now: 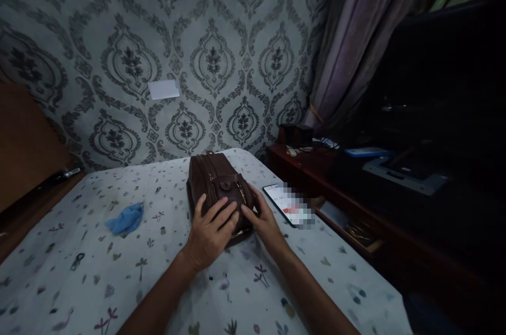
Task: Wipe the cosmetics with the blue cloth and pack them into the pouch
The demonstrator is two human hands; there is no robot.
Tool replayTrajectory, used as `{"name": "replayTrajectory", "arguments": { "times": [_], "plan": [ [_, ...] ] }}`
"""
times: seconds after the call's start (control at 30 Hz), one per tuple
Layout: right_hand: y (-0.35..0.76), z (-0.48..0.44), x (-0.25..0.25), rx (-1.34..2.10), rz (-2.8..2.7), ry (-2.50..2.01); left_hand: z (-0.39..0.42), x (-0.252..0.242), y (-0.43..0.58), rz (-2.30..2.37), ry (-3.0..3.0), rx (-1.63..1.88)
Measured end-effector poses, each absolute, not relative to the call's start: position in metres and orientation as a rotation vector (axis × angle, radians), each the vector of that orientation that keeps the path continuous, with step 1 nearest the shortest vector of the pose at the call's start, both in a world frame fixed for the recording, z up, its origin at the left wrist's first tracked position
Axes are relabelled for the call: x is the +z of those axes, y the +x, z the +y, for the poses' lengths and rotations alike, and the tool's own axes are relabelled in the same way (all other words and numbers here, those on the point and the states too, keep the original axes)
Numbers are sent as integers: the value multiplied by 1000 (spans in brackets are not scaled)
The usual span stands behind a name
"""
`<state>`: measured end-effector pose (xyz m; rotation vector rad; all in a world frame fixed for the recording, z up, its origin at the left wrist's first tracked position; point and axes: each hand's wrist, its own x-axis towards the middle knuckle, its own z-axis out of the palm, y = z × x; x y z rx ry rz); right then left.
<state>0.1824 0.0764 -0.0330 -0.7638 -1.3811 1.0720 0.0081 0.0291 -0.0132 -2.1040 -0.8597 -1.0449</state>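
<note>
A dark brown leather bag point(203, 169) with gold-coloured zips and a strap lies on the bed, its near end towards me. Across its near part rests my left hand point(211, 232), fingers spread over the leather. My right hand point(265, 217) is at the bag's right edge beside a zip, thumb on the upper surface and fingers curved around the side, partly hidden. The zip looks at least partly open near the right hand, but the inside is too dark to make out. Right of the bag lies a phone point(282, 203) with its screen lit.
A crumpled blue cloth point(125, 219) is on the patterned bedsheet point(158, 282) at left. Along the right stands a dark red desk point(286, 158) with cables, a blue-edged item point(367, 151) and an open drawer point(348, 227). Patterned wallpaper and a purple curtain point(351, 45) are behind.
</note>
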Motion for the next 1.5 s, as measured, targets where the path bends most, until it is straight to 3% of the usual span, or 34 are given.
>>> {"name": "replayTrajectory", "arguments": {
  "times": [0.53, 0.73, 0.83, 0.97, 1.2, 1.5],
  "plan": [
    [184, 78, -42, 994, -1434, -756, 21, -5, 7, -865, -2175, -1074],
    [182, 75, -40, 1016, -1417, -779, 41, 26, 0, -1386, -2017, -1471],
    [182, 75, -41, 1013, -1413, -783, 61, 47, -7, -1603, -2132, -1385],
    [182, 75, -40, 1010, -1403, -785, 78, 66, -15, -1702, -2198, -1208],
    [181, 76, -41, 1024, -1404, -772, 96, 72, -23, -1910, -2271, -1417],
    [181, 74, -43, 946, -1456, -774, 81, 71, -19, -1855, -2308, -1531]
  ]
}}
